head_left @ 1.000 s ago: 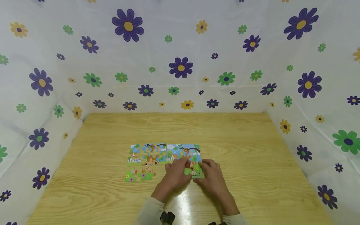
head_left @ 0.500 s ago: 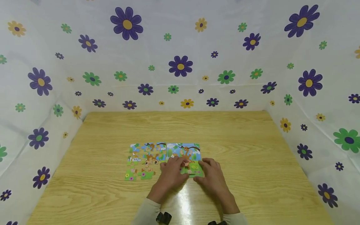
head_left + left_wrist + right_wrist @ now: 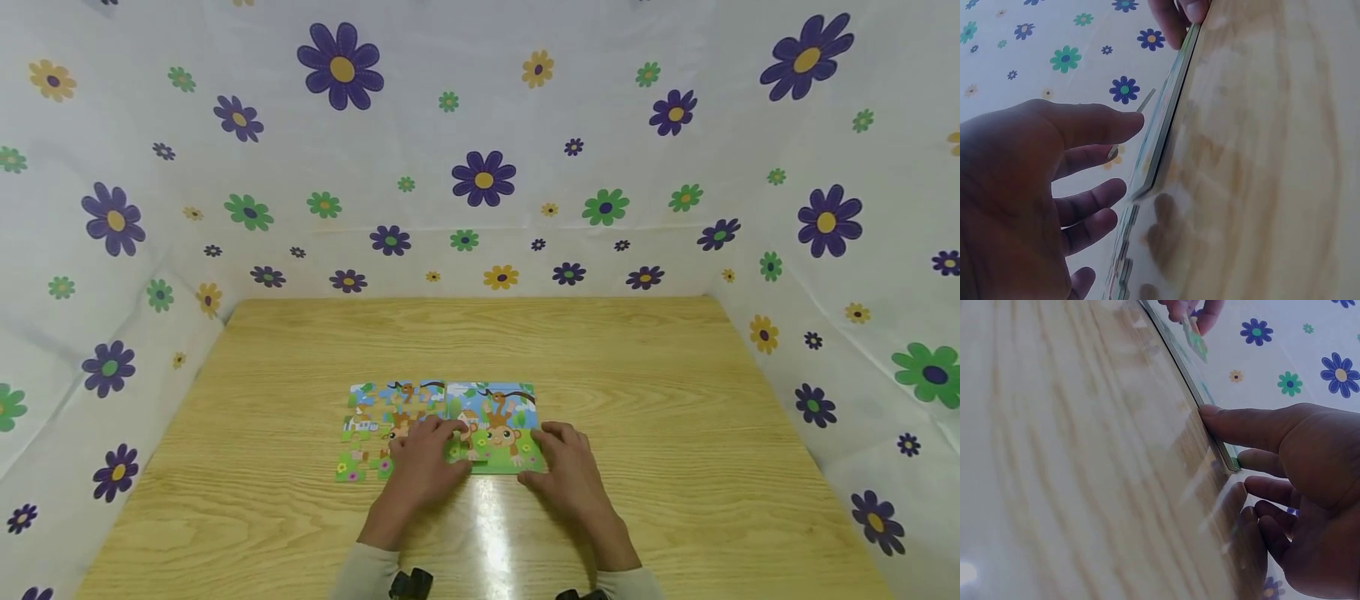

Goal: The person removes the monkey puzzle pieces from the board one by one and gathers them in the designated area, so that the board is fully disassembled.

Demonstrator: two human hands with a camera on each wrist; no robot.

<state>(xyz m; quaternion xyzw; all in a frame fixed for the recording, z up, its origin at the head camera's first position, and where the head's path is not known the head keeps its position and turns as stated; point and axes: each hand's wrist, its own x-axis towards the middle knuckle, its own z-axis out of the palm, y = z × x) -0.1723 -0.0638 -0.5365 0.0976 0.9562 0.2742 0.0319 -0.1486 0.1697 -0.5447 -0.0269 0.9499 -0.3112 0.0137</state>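
Observation:
A square picture puzzle board lies on the wooden table, showing a cartoon monkey under a branch. My left hand pinches a small puzzle piece between thumb and forefinger, over the board's lower left part. In the left wrist view the thin piece is tilted, held apart from the board's face. My right hand holds the board's near right corner, its thumb on the front edge and fingers along the right side. The other fingers of my left hand are loosely bent over loose pieces.
Several loose puzzle pieces lie in spaced rows directly left of the board, partly hidden by my left hand. A white flower-print cloth stands around the back and sides of the table.
My left hand has moved left across the board with the piece, uncovering the monkey's face, and now overlaps the loose pieces. My right hand has stayed at the corner.

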